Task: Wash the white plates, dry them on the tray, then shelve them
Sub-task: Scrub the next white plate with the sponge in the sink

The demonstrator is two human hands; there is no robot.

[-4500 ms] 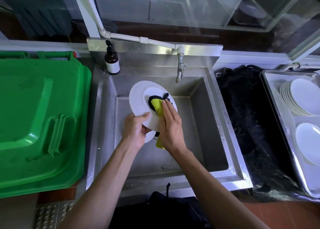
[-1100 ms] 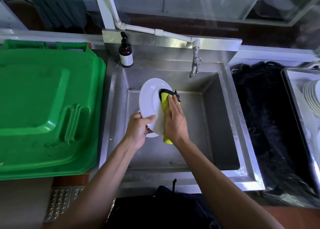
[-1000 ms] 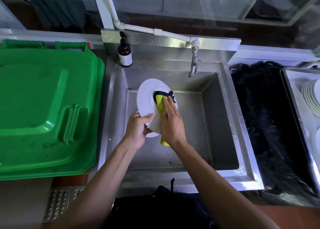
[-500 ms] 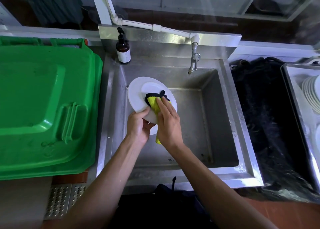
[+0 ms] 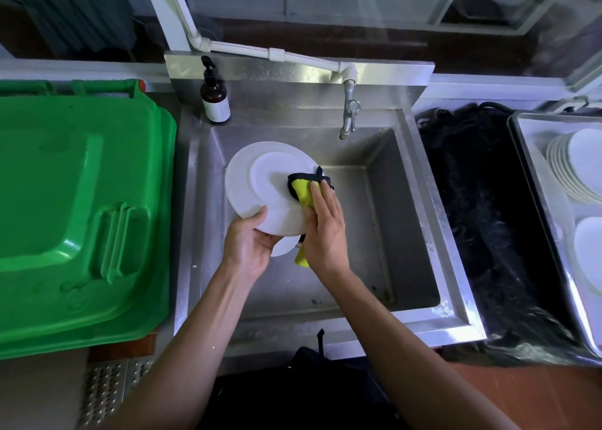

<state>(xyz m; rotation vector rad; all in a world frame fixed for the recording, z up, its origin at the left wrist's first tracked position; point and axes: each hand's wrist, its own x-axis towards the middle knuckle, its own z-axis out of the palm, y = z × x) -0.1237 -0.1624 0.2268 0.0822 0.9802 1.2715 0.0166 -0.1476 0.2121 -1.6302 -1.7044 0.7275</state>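
I hold a white plate tilted over the steel sink. My left hand grips its near rim, thumb on top. My right hand presses a yellow cloth with black edging against the plate's right side, fingers fairly straight. A second white plate peeks out just below the first. At the right edge, a metal tray carries a stack of white plates and another white plate.
A green bin lid fills the left side. A brown soap pump bottle stands at the sink's back left corner, and the tap hangs over the back rim. A black mat lies between sink and tray.
The cloth and my right hand have slid from the plate's middle towards its right edge, and the plate now faces me more fully. My left hand keeps its grip.
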